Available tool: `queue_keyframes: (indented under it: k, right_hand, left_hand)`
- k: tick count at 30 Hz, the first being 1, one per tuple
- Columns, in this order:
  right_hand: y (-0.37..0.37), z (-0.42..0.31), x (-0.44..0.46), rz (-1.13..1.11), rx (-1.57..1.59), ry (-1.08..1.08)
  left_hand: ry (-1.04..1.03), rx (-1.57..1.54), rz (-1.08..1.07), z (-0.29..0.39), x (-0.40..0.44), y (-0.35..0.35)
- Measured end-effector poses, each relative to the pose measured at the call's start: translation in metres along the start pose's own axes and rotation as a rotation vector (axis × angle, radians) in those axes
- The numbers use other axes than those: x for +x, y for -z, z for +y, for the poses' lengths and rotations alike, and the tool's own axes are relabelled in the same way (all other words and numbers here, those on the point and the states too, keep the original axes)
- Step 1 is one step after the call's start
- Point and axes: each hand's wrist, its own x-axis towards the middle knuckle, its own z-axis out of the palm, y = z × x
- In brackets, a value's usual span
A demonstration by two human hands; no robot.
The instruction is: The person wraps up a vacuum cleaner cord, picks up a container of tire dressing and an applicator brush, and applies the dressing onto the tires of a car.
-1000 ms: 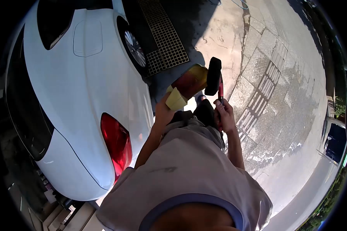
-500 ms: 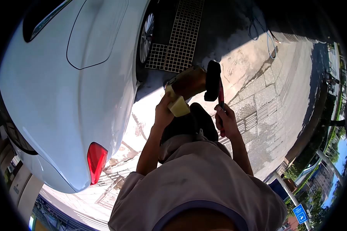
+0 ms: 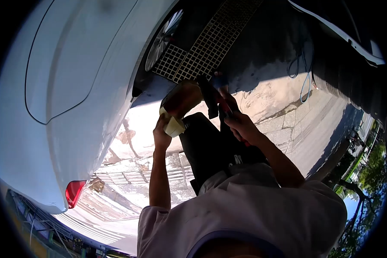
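My left hand [image 3: 161, 132] is closed on a pale yellow piece [image 3: 174, 127], which looks like a sponge or folded cloth. Against it, on the far side, is a curved yellow and dark red object [image 3: 180, 101]; whether my fingers also hold this is hidden. My right hand [image 3: 241, 125] wraps round the red and black handle of a brush-like tool [image 3: 208, 96]. The tool's long black head is up, close beside the curved object. Both hands are in front of my dark trousers.
A white car [image 3: 86, 86] with a red tail light [image 3: 75, 193] stands on the left. Beyond my hands lies a floor grating [image 3: 206, 41]. Blue hose [image 3: 306, 81] curls on the ground by stacked tyres [image 3: 346, 88]. Part of another vehicle [image 3: 331, 26] shows at the upper right.
The view has turned and moved along the car, bringing the tyres and hose closer. The black tool head has tilted and come nearer the curved object. Both hands keep their hold.
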Motion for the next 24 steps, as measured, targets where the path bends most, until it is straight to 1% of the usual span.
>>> queue_keyframes:
  k: [2, 3, 4, 6, 7, 10, 12, 13, 15, 16, 17, 18, 20, 21, 23, 24]
  right_hand:
    - [0.031, -0.001, 0.043, -0.104, -0.040, 0.024]
    - [0.044, -0.002, 0.061, -0.149, -0.069, 0.010]
    - [0.059, -0.004, 0.087, -0.174, -0.142, 0.011]
    - [0.084, 0.000, 0.137, -0.203, -0.251, 0.023]
    - [0.093, 0.002, 0.163, -0.222, -0.294, 0.034]
    - [0.111, 0.013, 0.246, -0.289, -0.435, 0.067]
    - [0.114, 0.027, 0.298, -0.342, -0.544, 0.160]
    - [0.105, 0.028, 0.313, -0.292, -0.503, 0.291]
    - [0.106, 0.027, 0.351, -0.350, -0.772, 0.460]
    - [0.102, 0.022, 0.363, -0.374, -0.817, 0.371]
    - [0.097, 0.015, 0.375, -0.399, -0.864, 0.283]
    - [0.092, 0.009, 0.378, -0.411, -0.800, 0.154]
    - [0.088, 0.012, 0.386, -0.397, -0.725, 0.323]
    - [0.088, 0.020, 0.391, -0.360, -0.712, 0.411]
    - [0.084, 0.033, 0.402, -0.300, -0.678, 0.583]
    - [0.081, 0.035, 0.407, -0.295, -0.642, 0.600]
  left_hand:
    - [0.046, -0.037, 0.085, -0.014, 0.005, -0.031]
    - [0.101, -0.039, 0.077, -0.023, 0.007, -0.046]
    - [0.120, -0.047, 0.128, -0.037, 0.013, -0.067]
    - [0.165, -0.057, 0.244, -0.079, 0.013, -0.112]
    - [0.187, -0.091, 0.261, -0.097, 0.017, -0.130]
    - [0.239, -0.063, 0.325, -0.146, 0.032, -0.181]
    - [0.264, -0.041, 0.337, -0.184, 0.043, -0.209]
    - [0.277, -0.036, 0.333, -0.200, 0.050, -0.220]
    - [0.280, -0.051, 0.348, -0.229, 0.059, -0.237]
    - [0.348, -0.094, 0.306, -0.228, 0.067, -0.236]
    - [0.319, -0.105, 0.320, -0.241, 0.074, -0.243]
    - [0.284, -0.112, 0.332, -0.252, 0.078, -0.247]
    - [0.281, -0.072, 0.364, -0.270, 0.090, -0.258]
    - [0.297, -0.151, 0.349, -0.277, 0.096, -0.262]
    - [0.311, -0.145, 0.377, -0.291, 0.099, -0.273]
    - [0.315, -0.139, 0.393, -0.297, 0.101, -0.274]
